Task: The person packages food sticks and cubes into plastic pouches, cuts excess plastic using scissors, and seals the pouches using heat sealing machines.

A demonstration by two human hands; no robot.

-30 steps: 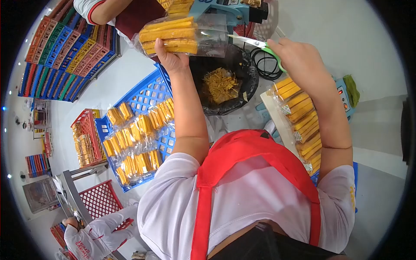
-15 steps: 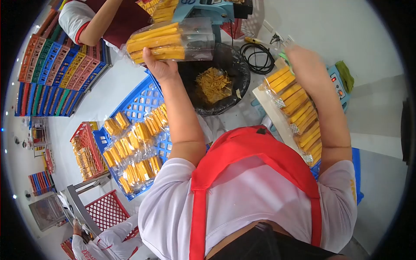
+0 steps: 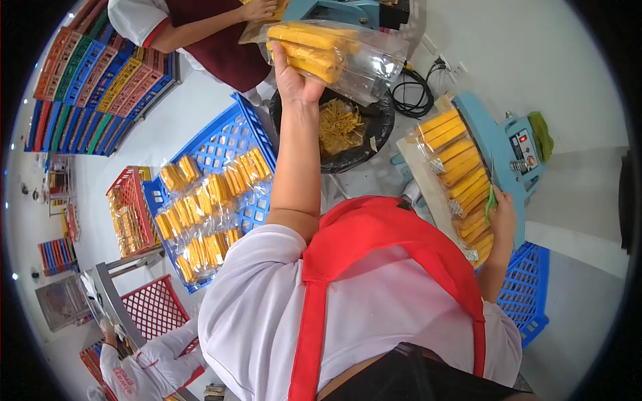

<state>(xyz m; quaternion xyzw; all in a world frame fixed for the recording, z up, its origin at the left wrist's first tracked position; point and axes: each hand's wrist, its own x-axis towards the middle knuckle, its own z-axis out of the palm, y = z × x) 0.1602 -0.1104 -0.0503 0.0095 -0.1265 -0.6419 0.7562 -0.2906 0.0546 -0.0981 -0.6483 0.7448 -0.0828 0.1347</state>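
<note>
Left grip: the left grip (image 3: 297, 83) pinches the clear bag of yellow sticks (image 3: 304, 53), thumb on near face, other fingers mostly hidden behind.
Bag position: held up near top of view, partly over the black-lined bin (image 3: 382, 127).
Bag axis: long axis left to right, dipping slightly to the right; sticks lie lengthwise in left part, stick-free film end points right.
Right grip: the right grip (image 3: 504, 217) is curled on the green handles of the scissors (image 3: 492, 198); exact finger placement unclear.
Scissors axis: roughly upright in view, blades pointing up, just beside the row of bagged sticks (image 3: 461, 177).
Ledge: that row lies on the pale ledge (image 3: 418, 175) of the blue machine (image 3: 483, 127), sticks crosswise to the row.
Bin: yellow scraps (image 3: 339, 125) inside.
Large blue crate (image 3: 232, 142): three rows of bagged yellow sticks.
Red crate (image 3: 138, 192): wrapped packs, contents small.
Co-worker: hand (image 3: 259, 10) at top, near yellow sticks.
</note>
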